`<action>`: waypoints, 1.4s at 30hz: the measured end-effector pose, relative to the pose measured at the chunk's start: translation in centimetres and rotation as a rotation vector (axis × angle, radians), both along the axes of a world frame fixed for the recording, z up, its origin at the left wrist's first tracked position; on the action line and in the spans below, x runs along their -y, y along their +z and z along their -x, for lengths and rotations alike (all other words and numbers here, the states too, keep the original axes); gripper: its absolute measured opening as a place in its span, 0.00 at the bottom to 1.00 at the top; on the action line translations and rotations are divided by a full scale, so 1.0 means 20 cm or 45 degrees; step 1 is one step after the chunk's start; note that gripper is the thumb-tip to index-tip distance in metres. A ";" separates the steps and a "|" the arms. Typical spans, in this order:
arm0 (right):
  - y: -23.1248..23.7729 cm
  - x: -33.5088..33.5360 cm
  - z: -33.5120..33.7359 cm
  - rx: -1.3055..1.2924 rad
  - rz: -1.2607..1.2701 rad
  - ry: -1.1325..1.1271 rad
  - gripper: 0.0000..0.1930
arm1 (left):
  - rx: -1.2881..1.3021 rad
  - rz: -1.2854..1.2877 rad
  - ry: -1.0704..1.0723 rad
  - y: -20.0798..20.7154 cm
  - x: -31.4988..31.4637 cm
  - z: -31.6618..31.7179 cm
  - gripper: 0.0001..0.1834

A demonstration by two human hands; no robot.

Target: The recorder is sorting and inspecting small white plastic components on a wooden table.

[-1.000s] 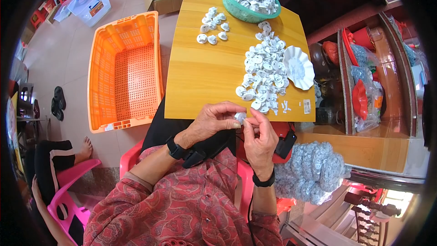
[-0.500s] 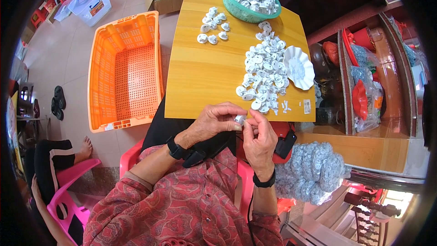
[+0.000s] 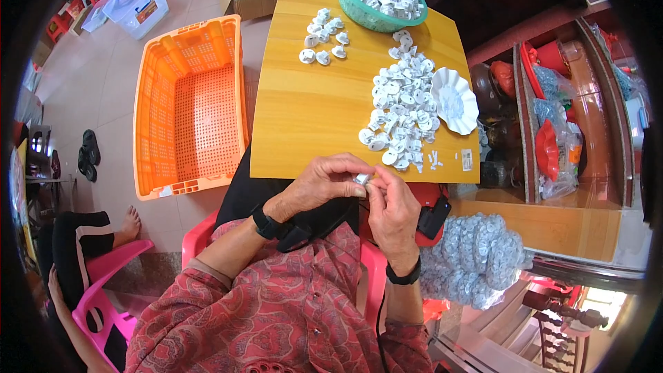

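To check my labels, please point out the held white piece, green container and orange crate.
White piece (image 3: 361, 179), head view: exposed side.
Green container (image 3: 364, 14), head view: near wall.
Orange crate (image 3: 205, 124), head view: perforated bottom.

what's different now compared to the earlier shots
Very little: the small white part in the left hand seems slightly turned, with the right hand at it. Nothing visibly taken up or let go. The white pieces on the table, green basket and orange crate stayed put.

Red patterned shirt (image 3: 290, 311), black trousers (image 3: 238, 193), dark wristbands (image 3: 264, 224) on both wrists
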State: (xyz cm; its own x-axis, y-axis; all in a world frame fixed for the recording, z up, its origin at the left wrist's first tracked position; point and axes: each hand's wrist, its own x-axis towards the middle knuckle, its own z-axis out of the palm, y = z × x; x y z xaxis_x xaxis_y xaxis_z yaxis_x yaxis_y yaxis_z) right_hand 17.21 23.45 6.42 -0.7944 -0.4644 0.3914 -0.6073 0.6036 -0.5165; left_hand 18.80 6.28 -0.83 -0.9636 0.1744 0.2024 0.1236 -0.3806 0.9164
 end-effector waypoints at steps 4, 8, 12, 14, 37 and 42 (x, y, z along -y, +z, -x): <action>0.00 0.01 -0.01 0.153 0.179 -0.032 0.15 | 0.243 -0.255 -0.018 -0.02 -0.01 -0.01 0.20; 0.01 0.02 0.00 0.142 0.199 -0.038 0.14 | 0.283 -0.226 -0.021 -0.03 0.00 -0.01 0.20; 0.00 0.02 0.00 0.146 0.202 -0.050 0.13 | 0.329 -0.243 -0.021 -0.03 0.00 -0.01 0.19; -0.01 0.03 0.00 0.157 0.200 -0.057 0.12 | 0.313 -0.241 -0.020 -0.04 0.00 -0.01 0.18; -0.18 -0.27 0.16 0.087 0.084 -0.393 0.04 | 0.333 0.206 0.412 -0.04 0.14 0.13 0.17; -0.29 -0.45 0.30 0.005 -0.069 -0.544 0.05 | 0.318 0.760 0.632 -0.03 0.31 0.29 0.18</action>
State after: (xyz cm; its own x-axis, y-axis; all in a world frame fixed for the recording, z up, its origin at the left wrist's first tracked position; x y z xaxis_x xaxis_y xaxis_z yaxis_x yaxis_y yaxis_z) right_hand 11.29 32.41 0.66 -0.9212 -0.1128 0.3724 -0.2949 0.8268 -0.4790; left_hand 13.09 0.08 -1.51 -0.9615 -0.2742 -0.0206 -0.0852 0.2258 0.9704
